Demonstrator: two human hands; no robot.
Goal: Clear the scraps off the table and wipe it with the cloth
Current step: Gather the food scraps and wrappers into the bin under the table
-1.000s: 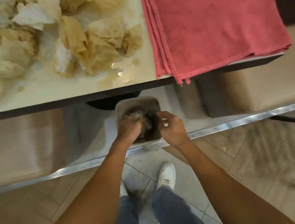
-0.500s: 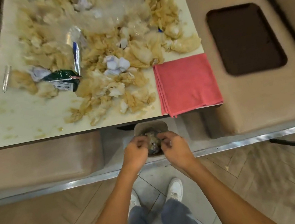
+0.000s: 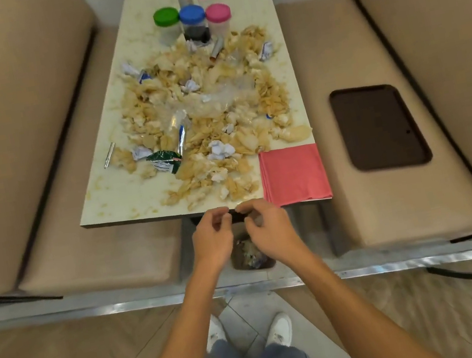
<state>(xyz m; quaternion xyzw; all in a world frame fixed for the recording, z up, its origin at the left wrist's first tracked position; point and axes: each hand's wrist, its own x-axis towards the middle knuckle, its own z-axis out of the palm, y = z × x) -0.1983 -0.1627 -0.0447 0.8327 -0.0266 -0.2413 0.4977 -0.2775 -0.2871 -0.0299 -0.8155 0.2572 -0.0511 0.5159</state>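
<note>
A padded bench (image 3: pixel 94 260) runs along the left. Next to it is the table (image 3: pixel 112 200), whose middle is buried under a heap of scraps (image 3: pixel 201 112): yellowish crumpled paper, white wads, clear plastic and a green wrapper (image 3: pixel 165 162). Three lidded jars (image 3: pixel 193 22) stand behind the heap.

At the near edge the left hand (image 3: pixel 212 239) hovers with fingers loosely curled, and nothing shows in it. Below, between the hands, a bin (image 3: pixel 253 254) on the floor holds some rubbish. The right hand (image 3: pixel 269 229) is likewise loosely curled and empty.

The folded red cloth (image 3: pixel 293 173) lies untouched on the near right corner, touching the heap's edge. A dark tray (image 3: pixel 380 126) sits on the right bench.

Clearing looks barely begun. The next move probably calls for reaching forward to gather the nearest scraps without dragging the cloth.
</note>
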